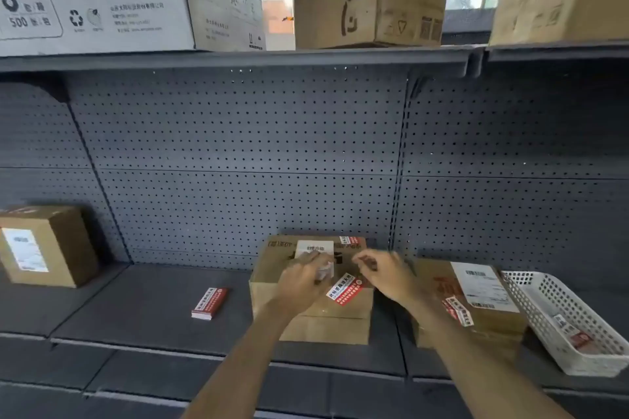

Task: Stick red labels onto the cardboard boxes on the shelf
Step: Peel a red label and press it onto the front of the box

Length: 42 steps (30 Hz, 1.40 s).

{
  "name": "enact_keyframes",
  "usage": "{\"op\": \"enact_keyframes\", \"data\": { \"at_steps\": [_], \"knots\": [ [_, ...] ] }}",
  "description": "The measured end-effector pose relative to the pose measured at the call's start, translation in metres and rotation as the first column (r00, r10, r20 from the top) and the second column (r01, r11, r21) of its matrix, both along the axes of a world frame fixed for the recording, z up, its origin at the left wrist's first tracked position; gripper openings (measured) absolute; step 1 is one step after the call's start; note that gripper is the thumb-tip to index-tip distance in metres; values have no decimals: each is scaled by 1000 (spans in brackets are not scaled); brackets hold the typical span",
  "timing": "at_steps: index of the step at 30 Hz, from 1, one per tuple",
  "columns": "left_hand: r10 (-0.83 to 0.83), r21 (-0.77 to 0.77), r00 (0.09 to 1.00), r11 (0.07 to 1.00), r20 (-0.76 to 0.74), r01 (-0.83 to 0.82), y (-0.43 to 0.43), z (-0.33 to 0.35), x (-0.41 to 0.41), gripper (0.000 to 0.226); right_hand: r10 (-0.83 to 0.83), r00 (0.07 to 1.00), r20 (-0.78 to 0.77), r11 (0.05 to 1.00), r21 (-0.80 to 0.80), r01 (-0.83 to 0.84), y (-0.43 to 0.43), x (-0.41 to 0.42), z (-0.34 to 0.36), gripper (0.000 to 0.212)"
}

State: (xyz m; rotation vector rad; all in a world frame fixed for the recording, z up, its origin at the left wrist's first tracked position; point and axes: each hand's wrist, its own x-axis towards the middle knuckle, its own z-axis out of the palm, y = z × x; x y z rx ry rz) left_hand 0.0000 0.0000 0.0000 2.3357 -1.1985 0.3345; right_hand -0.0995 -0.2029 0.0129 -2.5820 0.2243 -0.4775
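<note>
A flat cardboard box (316, 313) lies on the dark shelf (153, 309) in front of me, with a red label (344, 288) stuck on its top and another at its far right corner. My left hand (303, 277) hovers over the box and pinches a small white-backed label sheet (325, 270). My right hand (384, 274) is just right of it, thumb and forefinger pinched together near the sheet; what they hold is too blurred to tell. A stack of red labels (209, 303) lies on the shelf to the left.
A second box (476, 313) with a white shipping label and a red label lies to the right, beside a white plastic basket (565, 320) holding label scraps. A small box (44, 245) stands far left. Large cartons (367, 0) sit on the upper shelf.
</note>
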Motion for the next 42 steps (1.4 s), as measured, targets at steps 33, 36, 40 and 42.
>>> {"op": "enact_keyframes", "data": {
  "at_steps": [33,36,40,42],
  "knots": [
    [-22,320,987,947,157,-30,-22,-12,6,56,-9,995,-101,996,-88,0,4,23,-35,31],
    [-5,306,991,951,134,-36,-23,-12,5,52,-11,996,-91,998,-58,6,6,22,-34,27],
    [-11,246,993,969,113,-17,-20,-12,5,45,7,995,-95,1000,-24,-9,7,23,-29,19],
    [-14,238,995,971,96,-9,-19,-11,5,45,13,996,-91,1000,-14,-14,8,25,-25,16]
  ]
}}
